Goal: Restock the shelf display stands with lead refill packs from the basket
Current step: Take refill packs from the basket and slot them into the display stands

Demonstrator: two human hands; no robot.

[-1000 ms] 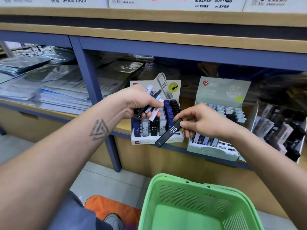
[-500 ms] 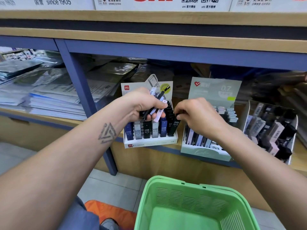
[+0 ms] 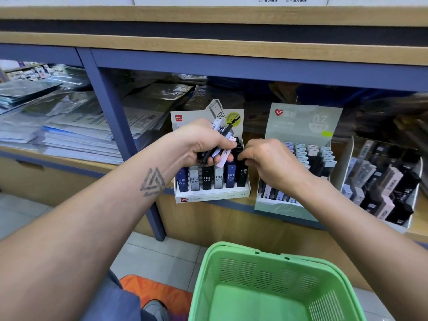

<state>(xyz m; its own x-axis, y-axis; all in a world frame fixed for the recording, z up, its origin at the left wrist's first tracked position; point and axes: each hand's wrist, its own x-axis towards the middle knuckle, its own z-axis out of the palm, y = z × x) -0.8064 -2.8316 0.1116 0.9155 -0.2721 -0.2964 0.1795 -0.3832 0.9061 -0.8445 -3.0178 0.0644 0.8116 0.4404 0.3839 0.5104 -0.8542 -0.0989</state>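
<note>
Gripped in the left hand (image 3: 203,144), a fan of packs (image 3: 223,144) sits above the stand (image 3: 212,196). Just right, the right hand (image 3: 266,158) pinches a black pack (image 3: 242,174) at its top, in the stand's end slot. Light, stiff and slick: hold by the narrow sides.

"HB 0.5" on the front packs (image 3: 206,179) in the white display stand (image 3: 212,197), red "deli" logo on its backing card (image 3: 178,117), "0.7" on the green stand's card (image 3: 319,118), "uni" on the upper-right shelf sign (image 3: 267,0)
</note>
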